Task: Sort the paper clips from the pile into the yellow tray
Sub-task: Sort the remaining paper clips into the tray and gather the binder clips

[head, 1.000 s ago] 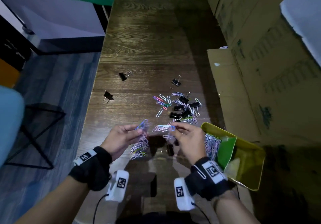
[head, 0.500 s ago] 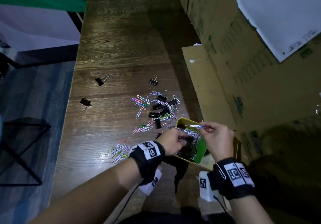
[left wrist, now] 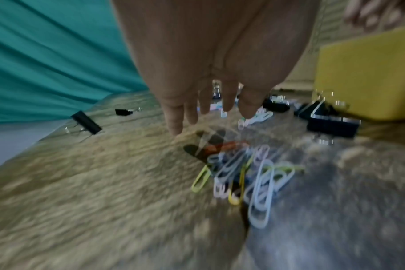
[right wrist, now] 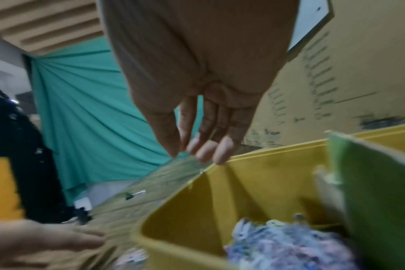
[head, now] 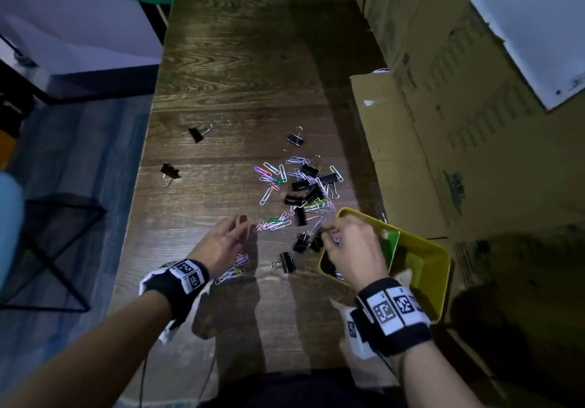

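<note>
A mixed pile of coloured paper clips and black binder clips (head: 304, 186) lies on the dark wooden table. The yellow tray (head: 440, 259) stands at the near right, with a green divider (head: 391, 243) and a heap of paper clips (right wrist: 289, 246) in its left compartment. My left hand (head: 235, 222) hovers over the table with straight, spread fingers (left wrist: 173, 126) and holds nothing; a small bunch of clips (left wrist: 254, 179) lies below it. My right hand (head: 329, 230) hangs over the tray's left corner, its fingers (right wrist: 222, 151) loosely curled, nothing seen in them.
Three stray binder clips (head: 199, 133), (head: 171, 171), (head: 295, 138) lie farther out, and more (head: 286, 262) sit beside the tray. A short row of paper clips (head: 272, 224) lies between my hands. Cardboard boxes (head: 443, 122) wall in the right side. The table's left edge drops to the floor.
My left hand has left the tray and swung back left over the table. My right hand no longer pinches the clip it held over the tray.
</note>
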Motion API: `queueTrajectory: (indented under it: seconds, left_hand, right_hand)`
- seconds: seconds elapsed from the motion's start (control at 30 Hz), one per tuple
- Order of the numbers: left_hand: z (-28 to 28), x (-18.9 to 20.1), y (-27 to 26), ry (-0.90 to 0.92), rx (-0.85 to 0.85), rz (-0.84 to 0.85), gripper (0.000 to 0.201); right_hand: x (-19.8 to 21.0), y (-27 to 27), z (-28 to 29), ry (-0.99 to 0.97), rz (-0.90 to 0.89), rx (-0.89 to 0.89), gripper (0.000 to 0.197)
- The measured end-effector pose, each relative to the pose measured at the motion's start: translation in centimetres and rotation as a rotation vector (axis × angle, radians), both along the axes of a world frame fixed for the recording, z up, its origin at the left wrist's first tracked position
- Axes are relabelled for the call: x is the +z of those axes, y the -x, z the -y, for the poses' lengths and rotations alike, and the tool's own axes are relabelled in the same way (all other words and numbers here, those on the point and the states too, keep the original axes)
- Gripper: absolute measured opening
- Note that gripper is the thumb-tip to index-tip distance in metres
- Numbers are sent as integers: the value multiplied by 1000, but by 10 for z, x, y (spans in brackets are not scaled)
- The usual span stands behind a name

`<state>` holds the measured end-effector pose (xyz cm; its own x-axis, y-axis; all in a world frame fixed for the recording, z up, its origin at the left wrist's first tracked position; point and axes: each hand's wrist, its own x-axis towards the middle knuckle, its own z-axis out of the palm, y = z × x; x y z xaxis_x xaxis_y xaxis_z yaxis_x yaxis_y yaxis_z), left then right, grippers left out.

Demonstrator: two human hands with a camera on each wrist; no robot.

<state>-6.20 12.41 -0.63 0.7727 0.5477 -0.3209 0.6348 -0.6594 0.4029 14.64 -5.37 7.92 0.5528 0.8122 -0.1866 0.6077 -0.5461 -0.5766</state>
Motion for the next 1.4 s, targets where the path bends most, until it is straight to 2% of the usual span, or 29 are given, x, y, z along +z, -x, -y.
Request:
queueTrajectory:
  seconds: [0.07,0.17,0.23,0.3,0.4,0.47,0.53,0.67,0.77,0.93,1.17,1.27,1.33,1.4]
  left_hand:
    - [7,-16,12,-37,-66,-49,47]
    - [22,-29,34,-92,-132,-81,40]
    - [28,-27,46,-85,-139,-16,42]
    - [28,-19,53,-94,-131,-18,55]
    - [22,-9,55,-90,-68,-163,78]
    - [17,-6,52,-70,-74,-249,82]
    - [17,-4,45,-46,-92,-233,75]
    - [26,-2,43,-104,-94,-88,46]
    - [29,-12,52,-37,-98,-77,42]
    - [32,-16,54,-8,-103,-179,45]
    - [22,-25,57,-15,-99,-223,35]
    - [18,-20,61,-69,-119,-102,29]
    - [18,-21,63,-158,-195,-95,37]
    - [17,-24,65,-191,-225,-73,38]
  right_hand:
    - [-3,26,-11,-45,-63,177,18]
    - [-21,68,-26,58,-118,472,26]
    - [-35,88,-35,137,-128,552,40]
    - [-50,105,-45,213,-94,606,56]
    - [-72,122,-59,273,7,600,73]
    - [-82,129,-68,315,72,578,71]
    - [-88,134,-74,339,123,591,62]
    - [-99,140,-78,347,96,591,44]
    - [-94,137,-80,353,96,618,32]
    - [-91,134,-78,407,216,753,35]
    - [-92,138,-77,418,267,788,36]
    - [-91,138,-74,414,272,786,38]
    - [-90,138,-74,399,273,781,39]
    - [-89,138,-73,388,261,773,39]
